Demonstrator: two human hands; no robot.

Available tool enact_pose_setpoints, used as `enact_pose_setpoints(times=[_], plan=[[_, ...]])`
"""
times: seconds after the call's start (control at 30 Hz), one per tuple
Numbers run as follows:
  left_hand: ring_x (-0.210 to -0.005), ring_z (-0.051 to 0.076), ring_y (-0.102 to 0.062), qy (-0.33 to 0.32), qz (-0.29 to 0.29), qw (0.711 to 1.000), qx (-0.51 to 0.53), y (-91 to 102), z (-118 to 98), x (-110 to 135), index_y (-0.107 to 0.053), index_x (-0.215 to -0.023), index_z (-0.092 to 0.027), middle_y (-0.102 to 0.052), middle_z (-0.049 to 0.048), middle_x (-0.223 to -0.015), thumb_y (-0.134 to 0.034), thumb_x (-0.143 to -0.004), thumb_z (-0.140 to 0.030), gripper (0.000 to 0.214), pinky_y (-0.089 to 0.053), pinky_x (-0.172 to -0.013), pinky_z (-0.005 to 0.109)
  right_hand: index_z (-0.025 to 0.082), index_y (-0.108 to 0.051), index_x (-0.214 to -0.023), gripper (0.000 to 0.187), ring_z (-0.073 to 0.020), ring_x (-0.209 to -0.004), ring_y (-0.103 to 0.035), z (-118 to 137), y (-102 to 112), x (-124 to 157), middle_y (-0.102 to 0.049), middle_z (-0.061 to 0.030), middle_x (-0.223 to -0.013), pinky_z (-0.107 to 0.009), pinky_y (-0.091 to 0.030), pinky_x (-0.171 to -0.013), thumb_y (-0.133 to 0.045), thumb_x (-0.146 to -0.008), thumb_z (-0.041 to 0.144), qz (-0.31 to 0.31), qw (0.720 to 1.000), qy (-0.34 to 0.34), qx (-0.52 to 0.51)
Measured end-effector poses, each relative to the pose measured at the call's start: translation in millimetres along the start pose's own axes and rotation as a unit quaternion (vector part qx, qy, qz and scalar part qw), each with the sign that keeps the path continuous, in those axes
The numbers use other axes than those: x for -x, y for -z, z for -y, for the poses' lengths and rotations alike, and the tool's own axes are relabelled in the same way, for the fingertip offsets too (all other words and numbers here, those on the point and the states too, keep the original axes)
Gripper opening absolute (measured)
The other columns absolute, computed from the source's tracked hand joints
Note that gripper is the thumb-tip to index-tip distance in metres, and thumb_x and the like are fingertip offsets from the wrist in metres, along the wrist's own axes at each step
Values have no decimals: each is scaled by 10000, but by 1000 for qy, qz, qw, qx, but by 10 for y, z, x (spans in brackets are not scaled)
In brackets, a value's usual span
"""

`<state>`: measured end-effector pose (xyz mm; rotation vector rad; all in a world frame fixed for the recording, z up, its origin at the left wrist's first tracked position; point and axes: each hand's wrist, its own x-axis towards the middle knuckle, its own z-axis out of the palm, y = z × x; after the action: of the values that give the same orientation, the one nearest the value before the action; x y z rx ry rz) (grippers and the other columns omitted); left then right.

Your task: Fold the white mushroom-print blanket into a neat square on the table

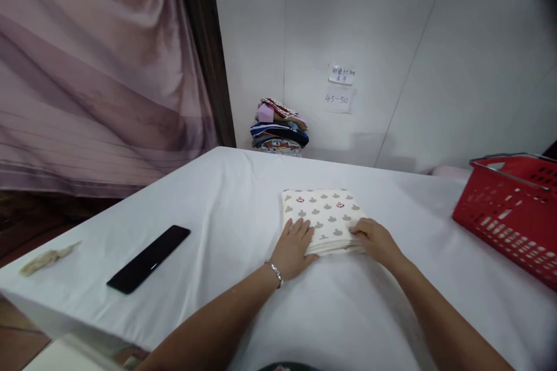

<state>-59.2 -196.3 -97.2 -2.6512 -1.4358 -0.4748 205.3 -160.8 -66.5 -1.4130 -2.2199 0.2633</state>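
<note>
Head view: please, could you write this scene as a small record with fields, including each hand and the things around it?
surface: white-covered table
centre: folded cloth, white with grey and red motifs
left hand: left hand spread on the cloth's near left part; bracelet at the wrist
right hand: right hand touching the near right corner; firmness of grip unclear
left side: black flat object; pale scrap
right side: red basket
back: stacked fabrics; wall note reading 45-50
</note>
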Motion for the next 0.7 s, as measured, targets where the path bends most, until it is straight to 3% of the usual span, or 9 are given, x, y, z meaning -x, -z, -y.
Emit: enact_pose_setpoints(times=[0.17,0.33,0.43,0.5,0.57,0.63,0.7], plan=[[-1325,277,-254,3,-9,1000,-6,-22,-25,1,-379,-1329,-175,-368,112,-1407,-452,-827,-528,618,-120,-1101,493,211,-599,-1110,342,-210,-1158,-466,339,-173,-356,-545,-86,-1233,-375,-357,-971,-369,-873,299,-14,994,113,4],[-1300,261,-309,3,-24,998,64,43,-10,36,-446,-1276,-199,-422,92,-1374,-534,-779,-533,604,-155,-1095,481,221,-404,-1339,517,-248,-1342,-218,461,-581,-372,-322,-75,-1440,-481,-192,-1059,-283,-905,474,103,988,70,92],[-1168,184,-475,32,-56,983,174,131,104,-3,-612,-1059,-265,-584,17,-1207,-490,-832,-475,332,-278,-1057,397,242,-345,-1374,549,-224,-1363,-151,450,-669,-305,-242,-36,-1474,-469,-139,-1078,-206,-915,511,127,985,58,97],[-1090,151,-528,110,-115,958,238,177,248,-94,-650,-951,-261,-628,4,-1121,-460,-860,-402,254,-358,-996,332,253,-341,-1376,553,-219,-1364,-146,448,-658,-291,-236,-28,-1476,-464,-132,-1080,-200,-914,522,129,986,55,92],[-1060,159,-542,233,-155,916,286,195,431,-234,-630,-994,-229,-620,28,-1129,-478,-845,-365,252,-403,-936,302,261,-349,-1372,544,-217,-1363,-151,455,-635,-298,-242,-25,-1473,-463,-127,-1082,-207,-915,518,127,986,52,90],[-1003,178,-571,359,-123,861,339,182,620,-399,-571,-1101,-191,-617,61,-1124,-506,-822,-375,340,-430,-874,291,262,-355,-1369,537,-217,-1362,-156,466,-624,-310,-245,-26,-1472,-463,-127,-1082,-213,-916,511,125,987,48,92],[-923,195,-603,436,-71,810,384,147,784,-564,-514,-1172,-139,-645,92,-1046,-513,-811,-415,455,-454,-802,290,259,-361,-1367,539,-222,-1360,-164,471,-625,-316,-253,-31,-1469,-464,-133,-1081,-218,-914,514,125,987,46,96]])
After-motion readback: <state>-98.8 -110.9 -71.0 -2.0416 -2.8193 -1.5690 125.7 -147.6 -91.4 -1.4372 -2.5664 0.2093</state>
